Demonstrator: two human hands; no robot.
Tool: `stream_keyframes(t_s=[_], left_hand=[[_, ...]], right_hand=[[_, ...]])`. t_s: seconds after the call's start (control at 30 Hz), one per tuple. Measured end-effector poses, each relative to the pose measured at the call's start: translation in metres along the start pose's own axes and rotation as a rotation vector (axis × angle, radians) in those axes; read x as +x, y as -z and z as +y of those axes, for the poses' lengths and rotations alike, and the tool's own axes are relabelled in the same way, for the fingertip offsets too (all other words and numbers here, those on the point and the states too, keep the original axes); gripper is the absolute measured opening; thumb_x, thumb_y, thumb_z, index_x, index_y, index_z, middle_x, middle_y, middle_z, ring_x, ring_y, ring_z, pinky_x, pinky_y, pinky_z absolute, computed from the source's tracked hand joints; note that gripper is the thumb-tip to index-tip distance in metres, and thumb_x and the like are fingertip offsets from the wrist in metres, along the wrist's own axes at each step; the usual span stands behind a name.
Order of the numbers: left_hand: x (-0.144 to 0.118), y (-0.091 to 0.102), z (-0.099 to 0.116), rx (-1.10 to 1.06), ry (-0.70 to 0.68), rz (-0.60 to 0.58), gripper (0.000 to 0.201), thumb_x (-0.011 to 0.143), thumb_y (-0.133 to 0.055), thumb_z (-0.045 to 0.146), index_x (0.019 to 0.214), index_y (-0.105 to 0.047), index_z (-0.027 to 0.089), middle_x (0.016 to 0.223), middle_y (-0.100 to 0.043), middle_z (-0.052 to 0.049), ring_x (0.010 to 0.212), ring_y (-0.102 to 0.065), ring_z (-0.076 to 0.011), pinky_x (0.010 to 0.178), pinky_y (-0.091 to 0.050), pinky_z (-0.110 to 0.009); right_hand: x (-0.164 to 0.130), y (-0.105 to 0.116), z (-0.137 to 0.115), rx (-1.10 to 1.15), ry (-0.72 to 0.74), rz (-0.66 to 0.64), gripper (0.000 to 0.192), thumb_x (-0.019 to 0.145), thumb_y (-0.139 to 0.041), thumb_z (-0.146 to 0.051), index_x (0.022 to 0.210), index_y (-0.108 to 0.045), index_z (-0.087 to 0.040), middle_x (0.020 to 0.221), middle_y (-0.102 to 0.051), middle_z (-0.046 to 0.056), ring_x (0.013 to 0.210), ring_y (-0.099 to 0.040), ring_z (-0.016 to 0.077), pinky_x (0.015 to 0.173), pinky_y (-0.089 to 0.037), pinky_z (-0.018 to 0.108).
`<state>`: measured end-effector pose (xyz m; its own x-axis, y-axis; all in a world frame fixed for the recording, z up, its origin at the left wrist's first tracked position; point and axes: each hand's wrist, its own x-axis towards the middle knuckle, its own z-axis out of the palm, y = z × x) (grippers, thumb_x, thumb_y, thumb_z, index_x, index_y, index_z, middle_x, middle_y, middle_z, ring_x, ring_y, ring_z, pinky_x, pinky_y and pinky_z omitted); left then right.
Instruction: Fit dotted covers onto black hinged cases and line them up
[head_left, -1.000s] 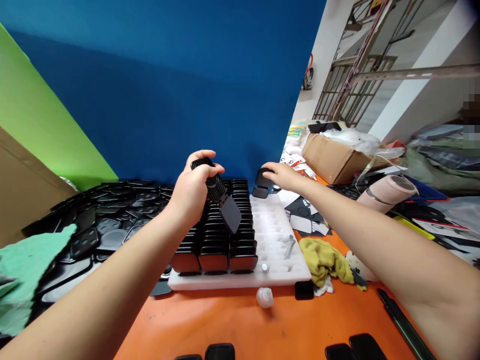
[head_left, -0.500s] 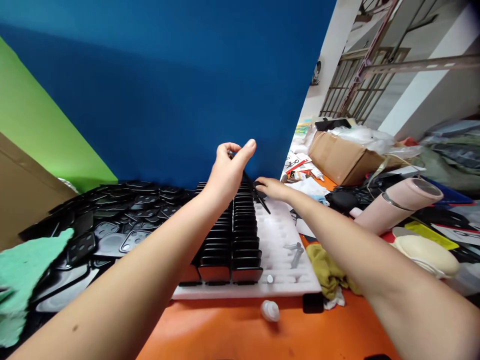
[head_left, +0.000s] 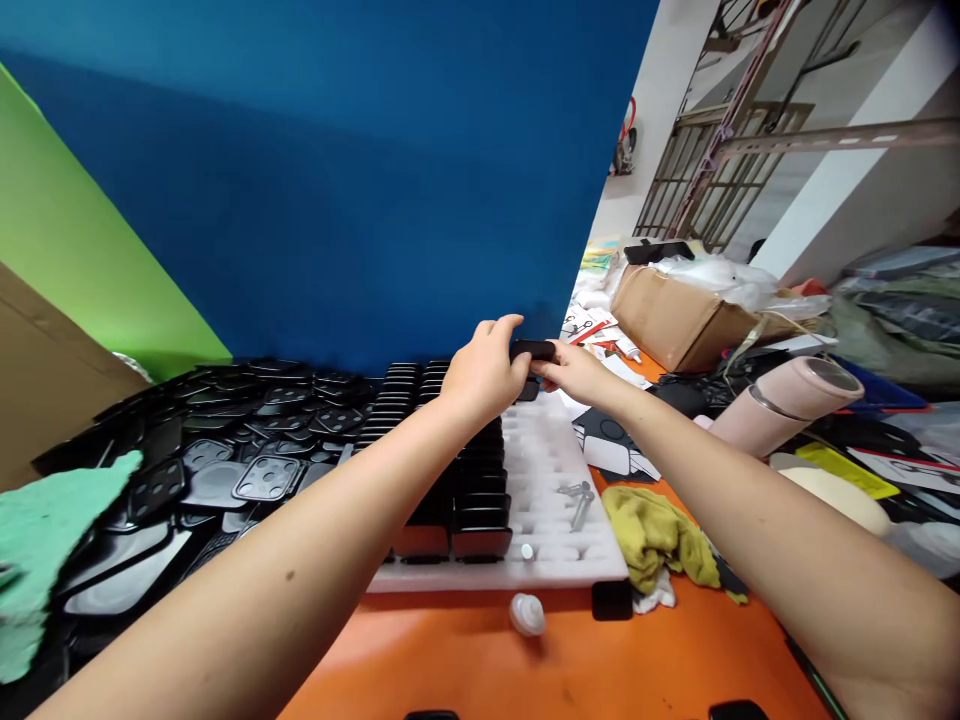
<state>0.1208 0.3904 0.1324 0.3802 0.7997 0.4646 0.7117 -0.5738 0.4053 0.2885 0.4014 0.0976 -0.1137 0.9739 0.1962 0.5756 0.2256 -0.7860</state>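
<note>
Both my hands meet over the far end of a white foam tray (head_left: 547,470). Between them is a small flat black piece (head_left: 534,349), seen nearly edge-on. My right hand (head_left: 576,373) pinches its right end with thumb and fingers. At the left end, my left hand (head_left: 487,368) has its thumb and fingers closed around the piece. Rows of upright black plates (head_left: 481,510) fill the left part of the tray, partly hidden by my left forearm. Another dark piece (head_left: 529,390) lies just below my right fingers.
Loose black plates (head_left: 266,478) are heaped at left beside a green cloth (head_left: 52,560). A white cap (head_left: 527,614) and a black square piece (head_left: 611,601) lie on the orange table (head_left: 600,670). At right are a yellow-green cloth (head_left: 656,540), a pink flask (head_left: 787,405) and a cardboard box (head_left: 667,315).
My left hand has come down and right from above the tray to meet my right hand. The black piece is now level between both hands. The view has shifted slightly.
</note>
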Motion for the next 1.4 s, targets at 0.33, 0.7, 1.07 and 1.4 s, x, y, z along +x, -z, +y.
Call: stream_keyframes(t_s=[0.33,0.7,1.07,1.4], left_hand=[[-0.003,-0.014,-0.015,0.355,-0.230,-0.160,0.050,0.082,-0.039,0.010,0.131,-0.041,0.021,0.130,-0.050,-0.008,0.114,-0.046,-0.0249,0.101,-0.028,-0.044],[0.011,-0.015,-0.011,0.391,-0.164,-0.413,0.039,0.077,-0.054,0.018,0.115,-0.059,0.024,0.111,-0.063,-0.008,0.111,-0.050,-0.0277,0.098,-0.032,-0.048],[-0.273,0.099,0.017,-0.035,-0.056,-0.665,0.030,0.083,-0.044,0.022,0.106,-0.062,0.027,0.110,-0.064,-0.005,0.101,-0.059,-0.0228,0.088,-0.047,-0.038],[-0.391,0.044,0.050,0.157,0.053,-0.737,0.069,0.068,-0.067,0.032,0.133,-0.042,0.031,0.146,-0.025,-0.015,0.132,-0.020,-0.0395,0.102,-0.019,-0.063]], right_hand=[[0.032,-0.011,0.040,0.090,-0.046,-0.115,0.008,0.083,-0.053,-0.020,0.090,-0.055,-0.018,0.079,-0.063,0.002,0.059,-0.059,0.0118,0.057,-0.052,0.026],[0.018,-0.032,0.048,-0.211,-0.065,-0.069,0.007,0.071,-0.062,-0.015,0.078,-0.061,-0.017,0.072,-0.066,0.002,0.068,-0.060,0.0183,0.065,-0.048,0.029],[-0.274,-0.031,-0.045,-0.386,0.153,-0.603,0.019,0.084,-0.048,-0.030,0.095,-0.064,-0.033,0.090,-0.068,0.004,0.081,-0.062,0.0235,0.070,-0.049,0.037],[-0.388,-0.059,-0.036,-0.780,-0.008,-0.680,0.064,0.068,-0.067,-0.027,0.129,-0.049,-0.026,0.138,-0.040,0.016,0.124,-0.038,0.0385,0.098,-0.035,0.058]])
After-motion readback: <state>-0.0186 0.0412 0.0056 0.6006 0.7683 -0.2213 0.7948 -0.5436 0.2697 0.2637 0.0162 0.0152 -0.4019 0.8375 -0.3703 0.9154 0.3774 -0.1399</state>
